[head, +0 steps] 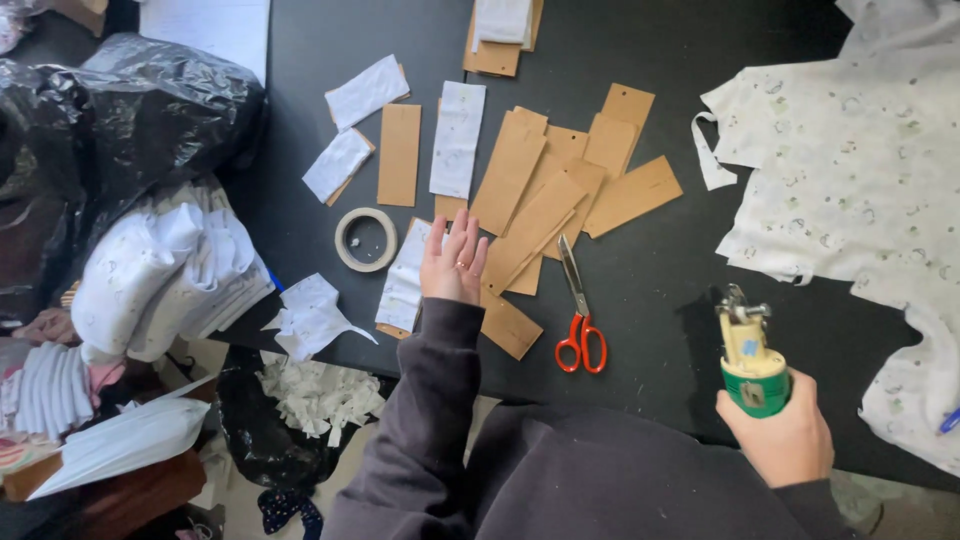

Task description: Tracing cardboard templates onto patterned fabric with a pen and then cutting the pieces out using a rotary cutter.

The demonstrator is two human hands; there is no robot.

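Black tabletop (660, 290) fills the view from above, and nearest to us our right hand (785, 440) is clenched round a green-and-cream tagging gun (750, 365), held upright over the near edge with its metal tip pointing away. At the near left, below the table edge, white paper scraps (320, 395) lie heaped on a dark bag, beside a stack of folded white garments (165, 270). Our left hand (455, 262) lies flat and open, fingers spread, gripping nothing, resting on the near end of a fan of brown card tags (545, 200). Just right of it sit orange-handled scissors (578, 320), blades shut and pointing far. Left of the hand, a roll of tape (366, 240) lies flat, and a crumpled white slip rests at the table edge. Farther out, several tags already carry white printed labels (458, 138); most of the fanned tags remain bare brown, so we judge the labelling to be partly done with more cards left than finished. A white printed baby garment (850, 170) spreads across the far right, well apart from the gun; we cannot tell whether any tag is fixed to it yet. A black plastic sack (130, 110) slumps at the far left.
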